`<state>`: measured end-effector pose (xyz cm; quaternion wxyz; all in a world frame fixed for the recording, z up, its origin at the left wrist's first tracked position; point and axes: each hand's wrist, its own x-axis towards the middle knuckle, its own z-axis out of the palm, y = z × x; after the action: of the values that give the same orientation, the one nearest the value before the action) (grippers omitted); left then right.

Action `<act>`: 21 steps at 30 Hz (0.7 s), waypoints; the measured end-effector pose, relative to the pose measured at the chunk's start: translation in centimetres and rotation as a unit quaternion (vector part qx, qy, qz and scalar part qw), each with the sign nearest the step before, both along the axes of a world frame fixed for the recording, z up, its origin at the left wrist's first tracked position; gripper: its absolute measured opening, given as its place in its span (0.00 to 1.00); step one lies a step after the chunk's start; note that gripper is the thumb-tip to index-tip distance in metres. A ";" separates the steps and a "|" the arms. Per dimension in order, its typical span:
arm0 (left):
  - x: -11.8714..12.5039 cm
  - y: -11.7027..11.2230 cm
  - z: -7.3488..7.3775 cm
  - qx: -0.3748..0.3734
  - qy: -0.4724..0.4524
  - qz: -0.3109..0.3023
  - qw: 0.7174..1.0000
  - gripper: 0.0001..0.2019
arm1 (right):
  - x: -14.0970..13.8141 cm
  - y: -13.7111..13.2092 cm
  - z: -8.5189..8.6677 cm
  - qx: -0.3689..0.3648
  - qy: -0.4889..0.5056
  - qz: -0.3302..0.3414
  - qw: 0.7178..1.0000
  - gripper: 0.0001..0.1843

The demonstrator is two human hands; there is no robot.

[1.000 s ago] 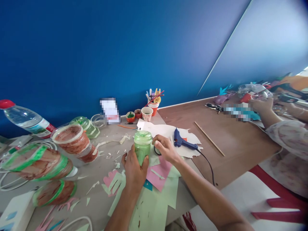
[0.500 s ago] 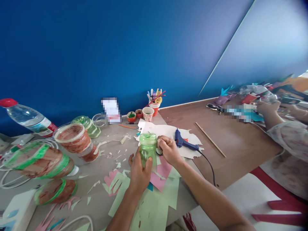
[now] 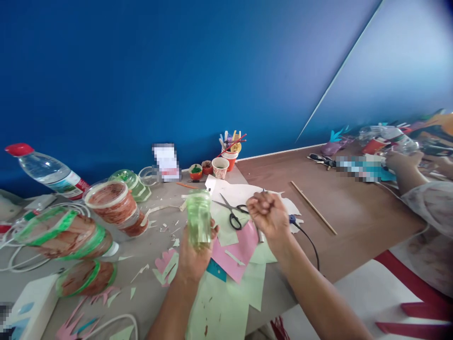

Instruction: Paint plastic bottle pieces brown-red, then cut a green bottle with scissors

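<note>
My left hand [image 3: 196, 255] is wrapped round a translucent green plastic bottle piece [image 3: 199, 215], held roughly upright above the table. To its right, my right hand [image 3: 269, 215] is raised with the fingers curled in; whether anything small is between them I cannot make out. Behind that hand lies a blue glue gun [image 3: 292, 219], mostly hidden, with its black cord trailing off. Between my hands, black-handled scissors [image 3: 234, 218] rest on the paper with their blades apart. Pink paper [image 3: 244, 248] and pale green paper [image 3: 226, 302] are spread below.
Brown-painted plastic containers [image 3: 111, 200] and a red-capped water bottle [image 3: 53, 170] stand at left. Paint cups [image 3: 220, 168] and a brush-filled cup [image 3: 231, 158] are by the wall. A wooden stick [image 3: 313, 208] lies right. A co-worker's hand [image 3: 403, 165] is at far right.
My left hand has moved left with the bottle piece. My right hand has drawn away from it to the right, in front of the glue gun. The scissors have come into full view.
</note>
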<state>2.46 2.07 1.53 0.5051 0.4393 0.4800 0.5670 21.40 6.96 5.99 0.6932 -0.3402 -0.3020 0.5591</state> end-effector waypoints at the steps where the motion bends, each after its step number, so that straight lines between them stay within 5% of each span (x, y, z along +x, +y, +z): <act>1: -0.1 0.1 0.0 -0.020 -0.051 -0.002 0.998 0.30 | 0.7 0.3 0.1 0.016 -0.001 -0.021 1.000 0.25; 3: -0.1 0.1 0.0 -0.053 -0.080 -0.009 0.995 0.29 | 1.6 0.8 -0.1 0.003 -0.019 -0.009 1.000 0.26; 7: 0.6 -0.2 -0.4 0.007 0.106 0.026 0.994 0.24 | 0.3 0.8 -1.7 -0.014 -0.109 0.103 0.989 0.34; 14: 0.4 -0.4 -2.4 0.128 0.355 0.091 0.922 0.32 | -2.5 -0.7 -2.0 0.067 -0.392 0.090 0.913 0.32; 17: 0.5 -0.4 -2.6 0.155 0.349 0.058 0.922 0.32 | -2.7 -0.7 -1.9 0.073 -0.423 0.082 0.899 0.29; 21: 0.4 -0.5 -2.0 0.097 0.253 -0.047 0.961 0.28 | -2.5 -0.5 -2.5 0.074 -0.415 0.082 0.903 0.24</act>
<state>2.87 1.61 -0.47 0.3482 0.6374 0.5140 0.4564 18.86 6.42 3.46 0.4800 -0.4630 -0.6298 0.3983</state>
